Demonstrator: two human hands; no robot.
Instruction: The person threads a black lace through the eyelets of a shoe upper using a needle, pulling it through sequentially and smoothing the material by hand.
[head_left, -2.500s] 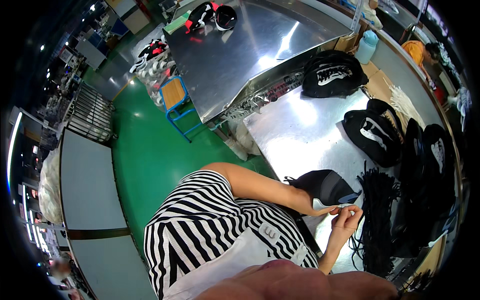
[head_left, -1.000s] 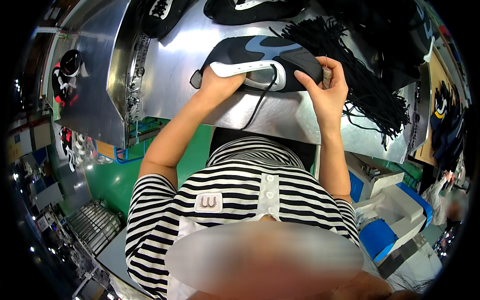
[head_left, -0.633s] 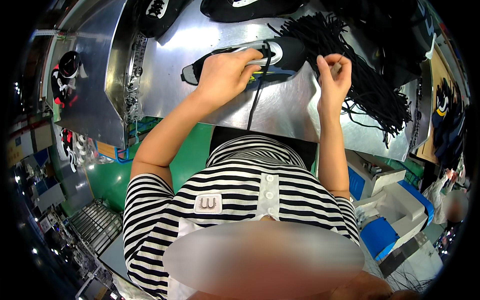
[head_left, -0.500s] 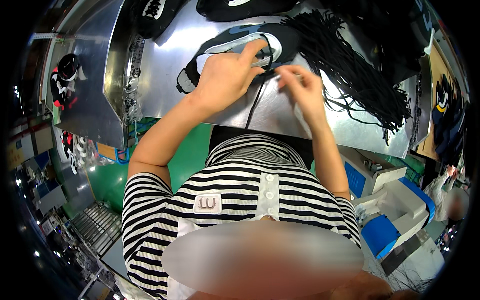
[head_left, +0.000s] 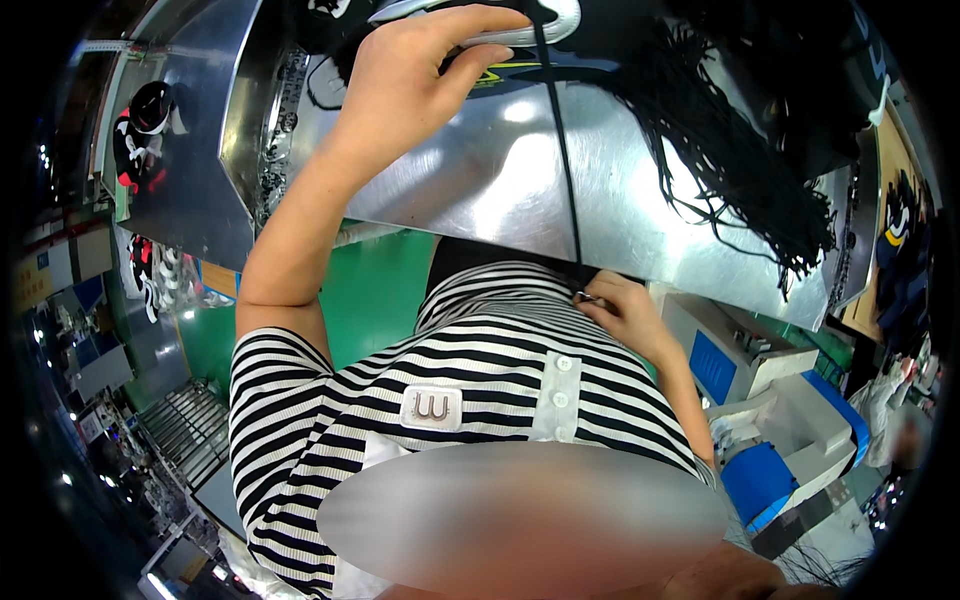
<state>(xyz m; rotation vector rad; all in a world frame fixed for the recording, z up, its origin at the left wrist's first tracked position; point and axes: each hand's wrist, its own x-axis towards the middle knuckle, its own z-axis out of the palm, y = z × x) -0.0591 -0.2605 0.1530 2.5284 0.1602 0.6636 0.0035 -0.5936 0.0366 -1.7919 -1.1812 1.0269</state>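
The metal table (head_left: 490,170) bears a partly hidden shoe (head_left: 515,38).

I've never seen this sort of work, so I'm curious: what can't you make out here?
All in the head view:
- Far side of the shoe upper: cut off by the picture's top edge; the left hand covers more.
- Whatever the right hand may pinch: too small, and the hand covers part.
- Lower end of the black lace: lost against dark clothing.

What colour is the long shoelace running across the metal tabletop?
Black; the shoelace shows best in the head view, against the shiny tabletop.
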